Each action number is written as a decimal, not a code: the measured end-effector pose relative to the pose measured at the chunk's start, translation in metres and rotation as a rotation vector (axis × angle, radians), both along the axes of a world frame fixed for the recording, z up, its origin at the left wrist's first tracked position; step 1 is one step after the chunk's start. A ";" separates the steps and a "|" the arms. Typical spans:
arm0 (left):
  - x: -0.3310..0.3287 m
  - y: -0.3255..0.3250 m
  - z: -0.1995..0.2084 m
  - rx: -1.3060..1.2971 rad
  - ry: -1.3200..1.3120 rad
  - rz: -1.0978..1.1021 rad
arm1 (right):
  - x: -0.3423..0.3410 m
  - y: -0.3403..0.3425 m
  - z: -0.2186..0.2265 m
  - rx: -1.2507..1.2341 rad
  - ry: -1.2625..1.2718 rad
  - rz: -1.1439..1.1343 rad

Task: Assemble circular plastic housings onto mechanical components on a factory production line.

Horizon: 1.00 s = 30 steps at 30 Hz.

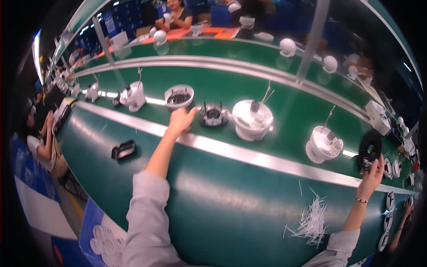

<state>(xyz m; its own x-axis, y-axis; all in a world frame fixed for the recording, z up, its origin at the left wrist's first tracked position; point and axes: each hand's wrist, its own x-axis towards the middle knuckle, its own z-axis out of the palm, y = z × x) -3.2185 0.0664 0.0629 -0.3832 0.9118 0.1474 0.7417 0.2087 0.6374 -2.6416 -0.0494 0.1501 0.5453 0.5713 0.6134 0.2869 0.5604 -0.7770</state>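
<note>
Left hand (181, 120) reaches open, grip empty, just beside the black ring part (213, 115) on the conveyor belt (249, 89); right hand (372, 171) grip closed on a black round part (369, 150).

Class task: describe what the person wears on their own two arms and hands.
Both arms wear loose, pale grey long sleeves, pushed up so the forearms show. The left hand is bare, with no glove or ring visible. The right hand is bare too, with a thin beaded bracelet at the wrist.
</note>
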 end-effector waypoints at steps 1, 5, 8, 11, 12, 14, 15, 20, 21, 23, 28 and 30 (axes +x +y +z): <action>0.008 -0.003 0.006 -0.052 -0.125 -0.001 | -0.035 -0.008 0.005 -0.081 -0.039 0.191; 0.030 0.001 -0.006 -0.001 -0.467 -0.026 | -0.164 -0.042 -0.013 -0.489 -0.281 0.536; 0.029 -0.007 -0.008 -0.075 -0.736 -0.131 | -0.225 -0.061 -0.033 -0.856 -0.207 0.910; 0.020 -0.018 -0.012 -0.021 -0.900 -0.111 | -0.251 -0.059 -0.072 -0.918 -0.241 1.089; 0.016 -0.027 -0.007 0.027 -0.929 -0.096 | -0.259 -0.057 -0.077 -0.930 -0.245 1.114; -0.009 -0.047 -0.004 -0.061 -0.914 -0.216 | -0.272 -0.056 -0.083 -0.916 -0.270 1.084; -0.014 -0.061 -0.003 -0.108 -0.919 -0.290 | -0.275 -0.054 -0.083 -0.899 -0.296 1.046; -0.041 -0.128 -0.002 -0.344 -0.886 -0.478 | -0.294 -0.038 -0.067 -0.406 -1.005 0.822; -0.043 -0.134 -0.003 -0.369 -0.877 -0.496 | -0.297 -0.034 -0.062 -0.388 -1.107 0.739; -0.051 -0.133 -0.003 -0.439 -0.829 -0.580 | -0.306 -0.025 -0.048 -0.334 -1.186 0.615; -0.087 -0.065 0.017 -0.234 -0.322 -0.325 | -0.335 -0.003 -0.020 -0.110 -1.111 0.509; -0.078 -0.030 0.027 -0.037 -0.335 0.030 | -0.343 -0.004 -0.017 -0.122 -1.087 0.525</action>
